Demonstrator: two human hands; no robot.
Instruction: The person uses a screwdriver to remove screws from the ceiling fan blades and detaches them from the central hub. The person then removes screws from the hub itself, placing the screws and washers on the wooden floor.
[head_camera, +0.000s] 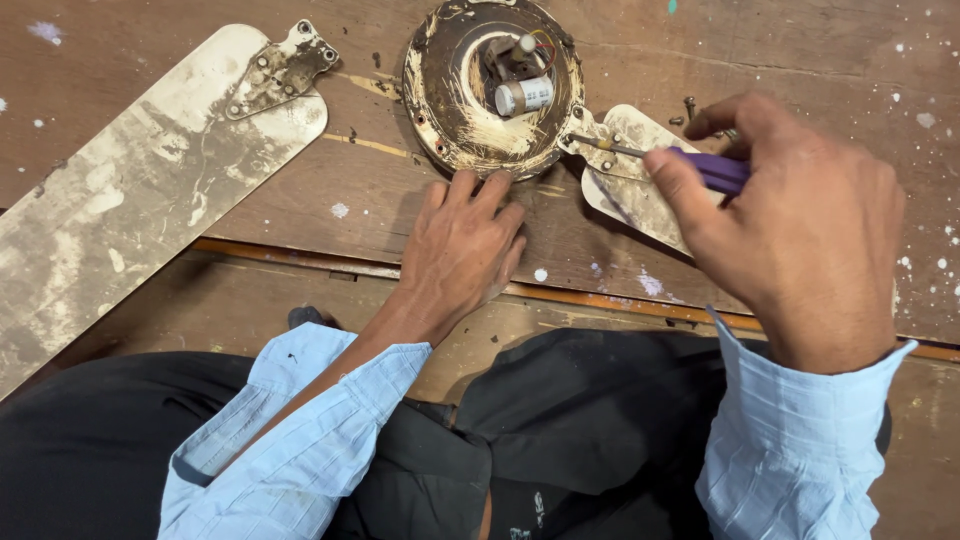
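Meanwhile, the right hand (800, 225) pinches a purple-handled screwdriver (665, 160) (tip on the blade bracket (597, 140)) right of the round fan motor housing (470, 100); the left hand (460, 245) rests flat, fingertips touching its near rim.

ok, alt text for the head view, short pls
A person's right hand holds a purple-handled screwdriver with its tip at the metal bracket joining a dirty cream fan blade to a round, grimy ceiling-fan motor housing. The left hand touches the housing's near rim, on a paint-spattered wooden floor.
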